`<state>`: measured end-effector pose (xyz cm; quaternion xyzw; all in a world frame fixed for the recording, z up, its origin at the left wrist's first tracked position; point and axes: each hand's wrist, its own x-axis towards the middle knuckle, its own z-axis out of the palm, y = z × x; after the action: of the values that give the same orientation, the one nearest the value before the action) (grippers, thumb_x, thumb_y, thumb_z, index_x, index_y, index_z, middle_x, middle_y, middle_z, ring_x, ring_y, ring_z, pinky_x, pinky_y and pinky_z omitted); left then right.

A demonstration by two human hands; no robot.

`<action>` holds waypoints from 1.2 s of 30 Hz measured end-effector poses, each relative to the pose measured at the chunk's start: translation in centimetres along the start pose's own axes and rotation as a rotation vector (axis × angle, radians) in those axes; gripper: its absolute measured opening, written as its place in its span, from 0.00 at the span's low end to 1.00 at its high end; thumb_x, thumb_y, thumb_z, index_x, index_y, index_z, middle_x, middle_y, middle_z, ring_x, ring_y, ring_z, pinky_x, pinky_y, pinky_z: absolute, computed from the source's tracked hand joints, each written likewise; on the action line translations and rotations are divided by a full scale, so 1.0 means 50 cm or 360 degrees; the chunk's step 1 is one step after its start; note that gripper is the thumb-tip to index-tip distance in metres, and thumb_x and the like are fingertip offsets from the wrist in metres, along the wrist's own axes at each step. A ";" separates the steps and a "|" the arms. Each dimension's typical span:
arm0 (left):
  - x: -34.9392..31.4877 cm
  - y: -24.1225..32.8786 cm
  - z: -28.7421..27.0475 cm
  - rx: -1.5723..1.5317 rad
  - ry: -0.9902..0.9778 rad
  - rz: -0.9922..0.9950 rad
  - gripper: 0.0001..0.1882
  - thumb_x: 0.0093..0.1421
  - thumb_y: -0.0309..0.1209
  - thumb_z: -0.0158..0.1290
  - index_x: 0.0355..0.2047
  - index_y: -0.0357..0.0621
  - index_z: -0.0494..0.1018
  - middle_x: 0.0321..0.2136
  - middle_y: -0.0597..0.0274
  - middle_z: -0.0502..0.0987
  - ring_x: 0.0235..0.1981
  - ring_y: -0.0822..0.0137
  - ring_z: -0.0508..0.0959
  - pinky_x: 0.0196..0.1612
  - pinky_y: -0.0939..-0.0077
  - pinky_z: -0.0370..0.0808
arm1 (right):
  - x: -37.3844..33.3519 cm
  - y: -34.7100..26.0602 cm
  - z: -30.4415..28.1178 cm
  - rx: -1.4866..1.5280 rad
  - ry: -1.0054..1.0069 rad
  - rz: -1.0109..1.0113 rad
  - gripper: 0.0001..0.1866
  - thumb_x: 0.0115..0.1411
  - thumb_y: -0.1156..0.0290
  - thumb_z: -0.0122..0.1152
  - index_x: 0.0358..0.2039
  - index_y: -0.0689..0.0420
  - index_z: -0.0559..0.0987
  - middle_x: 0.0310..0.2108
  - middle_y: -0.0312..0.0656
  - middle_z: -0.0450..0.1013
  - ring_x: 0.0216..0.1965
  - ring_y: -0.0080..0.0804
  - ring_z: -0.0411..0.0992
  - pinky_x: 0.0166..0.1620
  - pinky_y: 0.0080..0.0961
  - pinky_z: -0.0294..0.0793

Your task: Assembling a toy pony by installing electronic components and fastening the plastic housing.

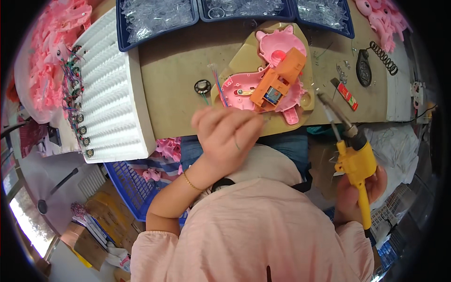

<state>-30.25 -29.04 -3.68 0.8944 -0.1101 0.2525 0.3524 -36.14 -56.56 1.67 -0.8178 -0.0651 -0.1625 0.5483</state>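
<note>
My right hand [367,188] is wrapped round a yellow soldering gun [358,164], its metal tip pointing up toward the bench. My left hand [229,136] is closed, fingers curled, just in front of an open pink toy shell [242,83]; what its fingers hold, if anything, is hidden. The shell lies in a tan fixture [244,54] shaped around it. An orange plastic housing [289,66] rests slantwise on the shell, showing a small circuit board [273,95]. Left of the shell lies a small round black speaker [202,87], near thin coloured wires [220,87].
Blue trays [199,21] of clear plastic parts line the back. A white foam tray [141,103] stands left, beside wired speakers [82,130] and pink parts [35,61]. Rightward lie a red-labelled strip [347,96], a black oval object [363,68], a coil [384,58] and pink toys [385,21].
</note>
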 end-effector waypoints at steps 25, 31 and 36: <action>0.022 0.009 -0.003 -0.0263 -0.0092 -0.0316 0.05 0.46 0.25 0.59 0.23 0.47 0.74 0.27 0.69 0.77 0.31 0.66 0.70 0.41 0.73 0.60 | 0.023 -0.018 -0.001 0.0345 -0.0273 0.0103 0.35 0.53 0.55 0.65 0.57 0.51 0.60 0.52 0.51 0.65 0.52 0.43 0.67 0.54 0.42 0.66; 0.021 0.011 0.005 -0.0280 -0.0009 -0.0382 0.06 0.45 0.25 0.60 0.21 0.47 0.73 0.25 0.72 0.77 0.30 0.67 0.69 0.39 0.72 0.59 | 0.070 -0.050 -0.034 0.0870 -0.1242 0.1478 0.36 0.53 0.52 0.57 0.56 0.64 0.62 0.45 0.52 0.70 0.43 0.36 0.71 0.44 0.25 0.71; 0.028 0.016 0.004 -0.0245 -0.0021 -0.0396 0.06 0.44 0.26 0.60 0.19 0.47 0.72 0.22 0.74 0.75 0.28 0.68 0.67 0.37 0.72 0.58 | 0.054 -0.008 0.011 0.0009 -0.1296 -0.0481 0.33 0.44 0.69 0.72 0.48 0.54 0.62 0.46 0.64 0.67 0.33 0.48 0.75 0.29 0.32 0.74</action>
<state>-29.28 -29.78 -2.57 0.8732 -0.0198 0.1917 0.4477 -33.59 -56.08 2.76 -0.7949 -0.3956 0.0951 0.4501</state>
